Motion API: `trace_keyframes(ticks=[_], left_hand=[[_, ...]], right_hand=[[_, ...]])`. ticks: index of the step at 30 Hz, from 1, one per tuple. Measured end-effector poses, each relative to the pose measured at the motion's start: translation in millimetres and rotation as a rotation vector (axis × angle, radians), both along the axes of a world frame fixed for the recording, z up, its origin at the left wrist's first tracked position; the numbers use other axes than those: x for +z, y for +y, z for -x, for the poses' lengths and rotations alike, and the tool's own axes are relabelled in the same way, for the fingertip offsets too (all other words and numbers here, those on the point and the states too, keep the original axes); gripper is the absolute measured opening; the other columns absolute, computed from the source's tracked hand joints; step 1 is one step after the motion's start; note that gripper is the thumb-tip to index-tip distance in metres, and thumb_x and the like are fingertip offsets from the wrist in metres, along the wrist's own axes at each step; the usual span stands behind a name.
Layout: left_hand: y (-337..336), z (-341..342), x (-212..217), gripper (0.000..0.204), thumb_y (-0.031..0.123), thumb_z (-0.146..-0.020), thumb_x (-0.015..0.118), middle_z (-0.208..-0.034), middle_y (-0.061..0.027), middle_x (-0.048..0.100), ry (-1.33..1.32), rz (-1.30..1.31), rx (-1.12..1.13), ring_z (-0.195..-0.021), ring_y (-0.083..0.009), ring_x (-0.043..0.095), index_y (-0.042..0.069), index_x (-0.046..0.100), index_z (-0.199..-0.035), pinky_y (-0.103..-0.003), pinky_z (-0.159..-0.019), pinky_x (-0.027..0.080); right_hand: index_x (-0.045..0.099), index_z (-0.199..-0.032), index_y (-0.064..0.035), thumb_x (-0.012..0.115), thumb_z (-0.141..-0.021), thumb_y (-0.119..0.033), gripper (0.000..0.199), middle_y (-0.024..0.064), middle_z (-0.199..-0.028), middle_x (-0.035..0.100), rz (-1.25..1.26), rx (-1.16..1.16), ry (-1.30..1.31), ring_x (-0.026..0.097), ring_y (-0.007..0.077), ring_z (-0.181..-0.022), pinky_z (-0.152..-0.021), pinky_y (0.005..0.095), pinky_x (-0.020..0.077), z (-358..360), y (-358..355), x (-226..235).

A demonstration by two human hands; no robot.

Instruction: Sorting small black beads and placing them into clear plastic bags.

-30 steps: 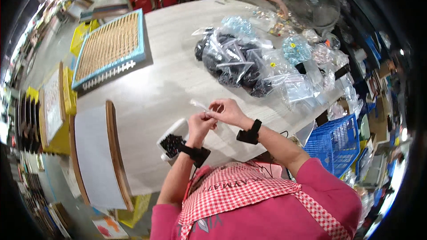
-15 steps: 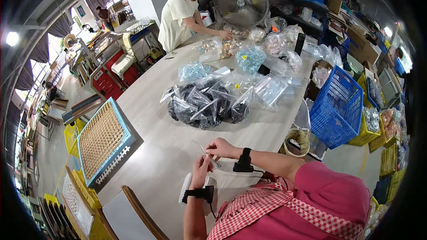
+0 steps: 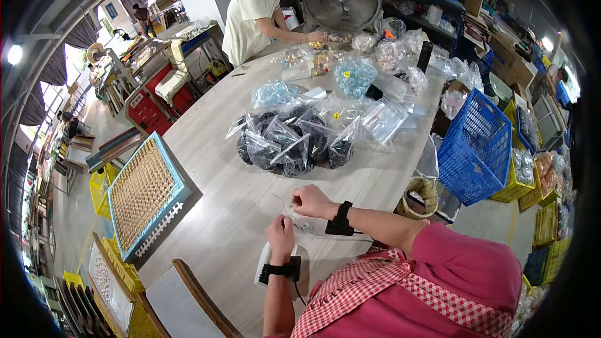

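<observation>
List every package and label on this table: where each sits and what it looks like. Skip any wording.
Small clear bag: pinched between left hand and right hand, crinkled.
Clear bags of dark pieces: heaped mid-table, black inside.
Clear bags of pale blue pieces: farther along the table.
Yellow sticker: small dot on a mid-table bag.
</observation>
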State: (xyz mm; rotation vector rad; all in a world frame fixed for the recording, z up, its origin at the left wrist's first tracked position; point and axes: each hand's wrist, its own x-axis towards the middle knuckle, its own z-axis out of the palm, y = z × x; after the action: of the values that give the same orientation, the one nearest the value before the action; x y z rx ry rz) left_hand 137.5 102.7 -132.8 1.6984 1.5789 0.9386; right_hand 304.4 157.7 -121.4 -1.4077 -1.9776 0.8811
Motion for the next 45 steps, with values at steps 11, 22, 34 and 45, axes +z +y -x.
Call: trace_keyframes(ticks=[11,22,34,45], left_hand=[[2.0,-2.7,11.4,0.020,0.017,-0.084,0.057,-0.068,-0.0202,0.060,0.060,-0.063,0.044,-0.064,-0.0361,0.060,-0.002,0.056,-0.076,-0.041,-0.057,0.044],[-7.1,-9.8,12.9,0.017,0.016,-0.084,0.054,-0.076,-0.0206,0.058,0.270,-0.127,-0.113,-0.072,-0.0403,0.057,0.001,0.052,-0.078,-0.047,-0.062,0.044],[-22.9,-19.3,2.6,0.014,0.010,-0.078,0.062,-0.066,-0.0147,0.057,0.148,-0.130,-0.213,-0.057,-0.0325,0.056,0.002,0.053,-0.071,-0.041,-0.053,0.044],[-5.6,16.6,13.3,0.015,0.006,-0.079,0.062,-0.062,-0.0113,0.056,-0.166,-0.122,0.152,-0.057,-0.0142,0.056,0.000,0.050,-0.074,-0.028,-0.055,0.046]], right_hand=[[0.062,-0.075,0.0017,0.057,-0.070,-0.008,0.012,0.0183,-0.077,0.062,-0.336,0.243,0.107,0.061,0.0339,-0.077,-0.069,0.0410,0.0488,23.3,-2.9,42.3],[0.066,-0.075,-0.0042,0.061,-0.068,-0.012,0.011,0.0168,-0.074,0.065,0.039,0.609,-0.201,0.060,0.0327,-0.066,-0.059,0.0398,0.0476,37.4,28.4,-107.0],[0.068,-0.078,-0.0082,0.063,-0.072,-0.031,0.024,0.0160,-0.079,0.067,0.036,0.520,-0.530,0.065,0.0344,-0.077,-0.067,0.0445,0.0496,31.0,19.4,-126.9],[0.062,-0.098,-0.0034,0.058,-0.080,-0.010,0.020,0.0115,-0.085,0.065,0.247,0.917,-0.237,0.061,0.0243,-0.078,-0.070,0.0365,0.0470,37.1,44.3,-24.8]])
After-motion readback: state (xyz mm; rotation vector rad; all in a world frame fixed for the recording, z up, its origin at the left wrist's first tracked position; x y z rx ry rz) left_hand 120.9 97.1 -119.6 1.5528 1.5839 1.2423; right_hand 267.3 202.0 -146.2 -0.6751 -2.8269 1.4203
